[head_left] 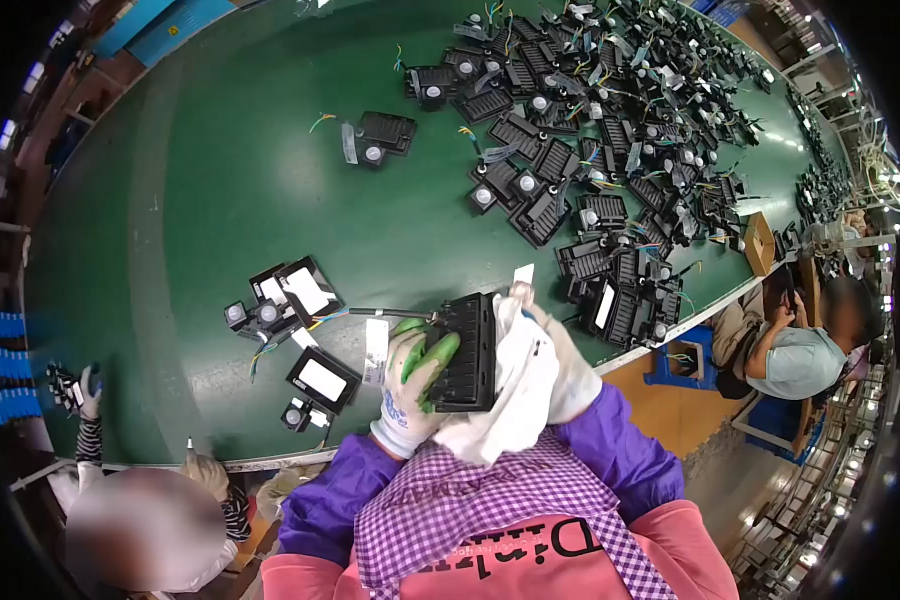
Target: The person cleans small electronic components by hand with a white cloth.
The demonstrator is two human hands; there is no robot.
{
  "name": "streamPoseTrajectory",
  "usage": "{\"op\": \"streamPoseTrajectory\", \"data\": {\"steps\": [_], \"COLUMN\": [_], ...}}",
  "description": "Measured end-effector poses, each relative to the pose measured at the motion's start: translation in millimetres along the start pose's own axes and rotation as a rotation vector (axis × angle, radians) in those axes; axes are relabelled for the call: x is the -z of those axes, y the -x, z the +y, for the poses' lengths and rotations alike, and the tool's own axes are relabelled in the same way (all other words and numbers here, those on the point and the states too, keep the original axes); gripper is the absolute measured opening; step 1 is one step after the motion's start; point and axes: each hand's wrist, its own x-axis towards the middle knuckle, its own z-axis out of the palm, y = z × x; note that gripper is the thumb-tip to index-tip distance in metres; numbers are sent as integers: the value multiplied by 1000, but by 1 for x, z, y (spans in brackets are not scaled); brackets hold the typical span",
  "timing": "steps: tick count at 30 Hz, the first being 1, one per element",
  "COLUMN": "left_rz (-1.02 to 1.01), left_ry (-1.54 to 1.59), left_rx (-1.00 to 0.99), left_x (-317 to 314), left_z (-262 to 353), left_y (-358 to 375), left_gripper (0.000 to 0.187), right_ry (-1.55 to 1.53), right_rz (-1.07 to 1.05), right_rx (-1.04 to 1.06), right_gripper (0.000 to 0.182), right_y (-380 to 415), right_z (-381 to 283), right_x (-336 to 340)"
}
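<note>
Near the table's front edge, my left hand [410,385], in a white glove with green fingertips, grips a black ribbed lamp housing [467,352] standing on its side. A black cable with coloured wire ends runs left from the housing, and a white tag [375,350] hangs beside my glove. My right hand [562,365], also gloved, holds a white cloth [515,385] against the housing's right side. The cloth hides part of its fingers. Left of my hands lie several lamps with white labels, one of them a black lamp [322,380].
A large pile of black lamps [550,110] covers the upper right of the green table [210,200]. One lamp [385,132] lies apart. A cardboard box [758,243] stands at the right edge. Co-workers sit at lower left and right; one's gloved hand [90,391] touches parts.
</note>
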Motion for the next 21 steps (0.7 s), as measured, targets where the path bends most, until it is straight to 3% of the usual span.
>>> {"op": "streamPoseTrajectory", "data": {"steps": [2,5,6,9,10,11,13,14,17,19,21], "left_rz": [22,-14,-21,-122,-66,51,63,71,94,235,-2], "left_ry": [14,-46,-58,-2,55,139,237,175,544,789,1076], "left_rx": [8,-1,8,39,60,6,216,251,669,827,1001], "left_x": [2,10,9,7,3,-5,-3,0,-2,-22,-23], "left_z": [2,-4,-7,-3,4,-4,4,5,13,-7,-38], "left_y": [-6,-11,-5,0,-5,2,-10,-10,-10,7,11], "left_gripper": [74,73,75,70,61,54,59,55,45,35,26], "right_ry": [148,146,271,472,436,503,611,608,763,788,818], "right_rz": [-32,163,193,201,330,288,270,465,525,587,637], "right_rx": [-17,72,89,357,486,553,604,733,697,730,748], "right_gripper": [26,26,27,19,13,6,9,7,8,5,7], "right_y": [1,-5,-5,-18,-19,-14,-4,-5,3,3,1], "right_z": [1,5,5,-24,-31,-39,-51,-47,-57,-57,-61], "right_x": [-12,6,-6,-9,-10,-5,3,2,35,57,82]}}
